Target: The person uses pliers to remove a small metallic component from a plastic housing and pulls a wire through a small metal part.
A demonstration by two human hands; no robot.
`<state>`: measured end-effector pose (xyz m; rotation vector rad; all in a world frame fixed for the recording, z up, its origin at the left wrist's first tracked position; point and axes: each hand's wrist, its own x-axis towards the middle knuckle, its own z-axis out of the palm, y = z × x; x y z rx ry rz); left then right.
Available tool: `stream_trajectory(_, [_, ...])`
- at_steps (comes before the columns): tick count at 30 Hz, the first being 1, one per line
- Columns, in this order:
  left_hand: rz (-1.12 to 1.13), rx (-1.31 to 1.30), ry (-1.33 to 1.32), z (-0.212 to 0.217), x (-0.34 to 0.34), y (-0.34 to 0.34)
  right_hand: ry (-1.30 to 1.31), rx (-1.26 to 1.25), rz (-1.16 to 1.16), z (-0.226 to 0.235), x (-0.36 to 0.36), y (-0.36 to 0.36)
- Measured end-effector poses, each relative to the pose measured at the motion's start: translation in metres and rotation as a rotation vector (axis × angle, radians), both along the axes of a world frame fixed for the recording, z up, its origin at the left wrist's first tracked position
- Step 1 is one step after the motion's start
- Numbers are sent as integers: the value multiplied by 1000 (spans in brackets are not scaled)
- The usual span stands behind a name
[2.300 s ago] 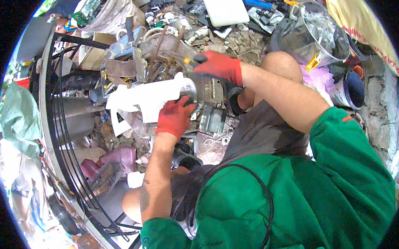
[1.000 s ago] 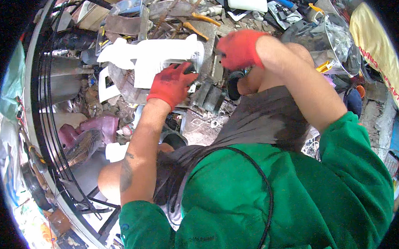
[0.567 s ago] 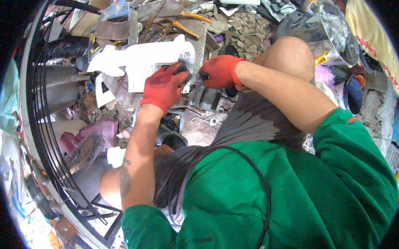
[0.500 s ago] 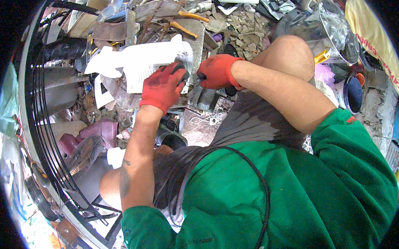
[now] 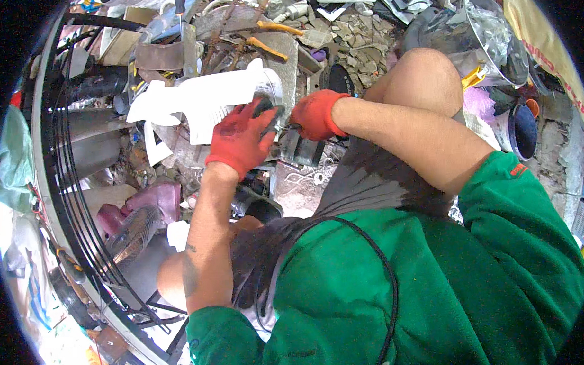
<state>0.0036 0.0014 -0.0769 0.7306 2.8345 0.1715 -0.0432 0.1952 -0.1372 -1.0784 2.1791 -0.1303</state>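
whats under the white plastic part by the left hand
Around the white plastic part, a worn grey surface shows beyond its right end, and a white strip juts out at lower left. What lies directly beneath is covered; the left hand hides some of its near edge.

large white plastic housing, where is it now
In the head view, the white plastic housing sits in the upper half, left of centre, with the left hand at its lower right and two orange handles above its right end.
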Motion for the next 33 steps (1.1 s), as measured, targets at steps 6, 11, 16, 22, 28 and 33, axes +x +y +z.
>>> stream_trajectory(6, [-15, -72, 31, -17, 1, -12, -6, -50, -64, 7, 6, -3])
stream_trajectory(11, [-38, 37, 74, -1, 4, -4, -31, -25, -85, 5, 5, -1])
stream_trajectory(16, [-24, -13, 8, -15, 1, -12, -10, -62, -58, 2, 5, -4])
stream_trajectory(22, [-9, -24, -46, -3, 1, -4, 1, -31, -40, 11, 7, 7])
stream_trajectory(28, [24, 8, -31, -11, 2, -12, 51, -62, 3, 4, 6, -1])
stream_trajectory(33, [11, 37, 12, 3, 6, -2, 18, -107, -60, 10, 7, 4])
